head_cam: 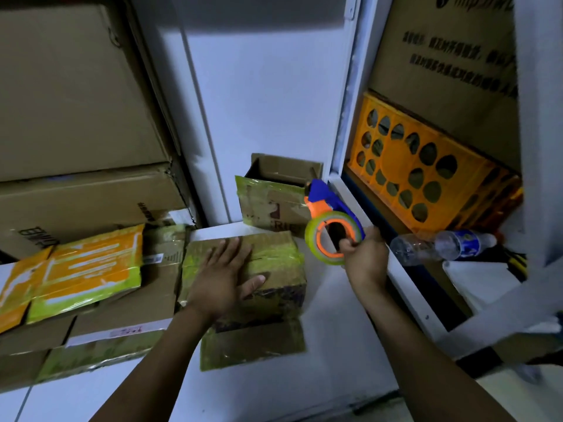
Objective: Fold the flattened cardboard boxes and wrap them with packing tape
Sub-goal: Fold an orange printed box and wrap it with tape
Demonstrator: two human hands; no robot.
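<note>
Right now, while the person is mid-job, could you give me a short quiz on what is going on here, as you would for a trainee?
1. True or false: the left hand lies flat, fingers spread, on top of the taped box.
2. What does the right hand grip? A) a pair of scissors B) the tape dispenser C) a marker pen
3. Fill in: the plastic bottle right of that hand lies on its ___.

Key: 1 true; 2 B; 3 side.
</note>
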